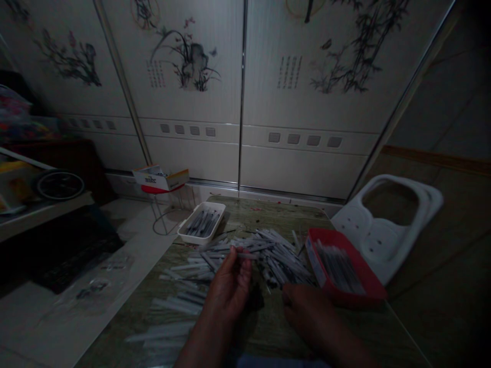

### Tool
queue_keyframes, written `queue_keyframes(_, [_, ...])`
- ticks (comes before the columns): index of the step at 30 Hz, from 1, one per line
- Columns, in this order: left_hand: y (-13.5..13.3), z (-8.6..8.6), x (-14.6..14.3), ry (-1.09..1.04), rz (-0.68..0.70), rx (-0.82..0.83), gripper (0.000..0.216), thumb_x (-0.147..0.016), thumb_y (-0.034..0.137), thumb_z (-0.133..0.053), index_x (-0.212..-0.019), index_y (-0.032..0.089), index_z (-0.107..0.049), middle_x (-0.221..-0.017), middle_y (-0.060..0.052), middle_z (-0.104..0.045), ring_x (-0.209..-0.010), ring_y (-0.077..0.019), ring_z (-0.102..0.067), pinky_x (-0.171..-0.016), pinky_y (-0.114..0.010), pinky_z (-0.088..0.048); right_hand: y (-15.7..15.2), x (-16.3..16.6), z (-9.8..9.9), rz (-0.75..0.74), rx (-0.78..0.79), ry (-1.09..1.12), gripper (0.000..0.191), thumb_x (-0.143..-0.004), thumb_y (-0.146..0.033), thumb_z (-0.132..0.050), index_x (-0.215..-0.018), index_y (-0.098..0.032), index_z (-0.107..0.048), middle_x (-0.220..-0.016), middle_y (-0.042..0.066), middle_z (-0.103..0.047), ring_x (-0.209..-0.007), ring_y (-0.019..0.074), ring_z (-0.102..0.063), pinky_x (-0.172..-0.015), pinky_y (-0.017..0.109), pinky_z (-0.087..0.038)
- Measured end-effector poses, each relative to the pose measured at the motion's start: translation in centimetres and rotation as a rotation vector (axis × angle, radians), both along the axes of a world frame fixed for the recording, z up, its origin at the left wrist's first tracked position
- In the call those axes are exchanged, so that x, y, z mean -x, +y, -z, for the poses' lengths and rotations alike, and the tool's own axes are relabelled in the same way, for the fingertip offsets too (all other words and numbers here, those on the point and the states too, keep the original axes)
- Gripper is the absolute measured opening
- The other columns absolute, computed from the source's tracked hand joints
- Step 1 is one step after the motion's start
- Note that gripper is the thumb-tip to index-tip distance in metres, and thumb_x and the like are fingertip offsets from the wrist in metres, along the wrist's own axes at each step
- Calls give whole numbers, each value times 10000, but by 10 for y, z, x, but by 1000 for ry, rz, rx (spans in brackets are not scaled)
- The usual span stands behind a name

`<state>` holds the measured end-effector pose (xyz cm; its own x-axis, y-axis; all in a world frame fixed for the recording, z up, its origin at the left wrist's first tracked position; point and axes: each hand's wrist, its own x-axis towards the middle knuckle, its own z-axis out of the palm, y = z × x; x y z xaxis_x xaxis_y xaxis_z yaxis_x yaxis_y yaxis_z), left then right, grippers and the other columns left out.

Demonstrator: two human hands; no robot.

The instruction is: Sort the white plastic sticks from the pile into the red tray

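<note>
My left hand (233,276) is raised over the middle of the table, thumb and fingers pinching a slim, pale pen barrel (245,255). Beneath and beyond it spreads a loose pile of pen barrels (284,258), whitish with dark parts. My right hand (301,301) is closed, low at the pile's near right edge; whatever its curled fingers hold is hidden. To its right stands a red basket (378,294) with a bundle of similar barrels (339,266) inside. A white tray (184,238) beyond my left hand contains darker pen parts (203,222).
More barrels (164,332) lie blurred at the table's (126,312) near left. A white plastic chair (387,235) stands at the right. Beyond the table's left side, an open carton (155,181) rests on a red stool (163,189). Sliding cabinet doors (192,153) close off the back.
</note>
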<state>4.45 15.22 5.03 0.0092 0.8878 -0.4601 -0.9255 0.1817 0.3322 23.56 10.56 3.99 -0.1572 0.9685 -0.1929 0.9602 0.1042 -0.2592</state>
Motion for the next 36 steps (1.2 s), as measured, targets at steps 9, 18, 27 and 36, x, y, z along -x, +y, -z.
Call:
queue_keyframes(9, [-1,1,-2,1,-9,15,85,-978,115,-590,-925,113,-657,-798,-40,-737,-667,-119,-741,-604,-186,-633,1,-3,0,49,31,-14,210,-830,-90,-526,-857,-182,-714,-885,111,-762,-785,215,-687,-591,295,-247])
queue_keyframes(18, [-1,-2,-1,17,-8,7,113,-985,114,-578,-911,106,-663,-797,-47,-734,-670,-118,-739,-603,-183,-629,-2,-12,-1,70,55,65,241,-733,-18,-529,-819,-192,-671,-846,61,-735,-761,171,-651,-592,264,-255])
queue_keyframes(27, [-1,2,0,22,-9,-7,86,-974,115,-597,-922,113,-665,-814,-45,-735,-673,-119,-739,-605,-186,-633,1,-8,2,69,87,18,223,-800,-56,-520,-847,-181,-699,-868,86,-741,-770,190,-659,-602,281,-268])
queue_keyframes(36, [-3,1,-1,50,21,-14,62,-963,127,-618,-928,117,-668,-829,-60,-728,-679,-120,-730,-605,-186,-627,2,-4,-5,49,-103,410,127,-791,-99,-502,-783,-212,-558,-734,-7,-630,-701,155,-586,-602,246,-334])
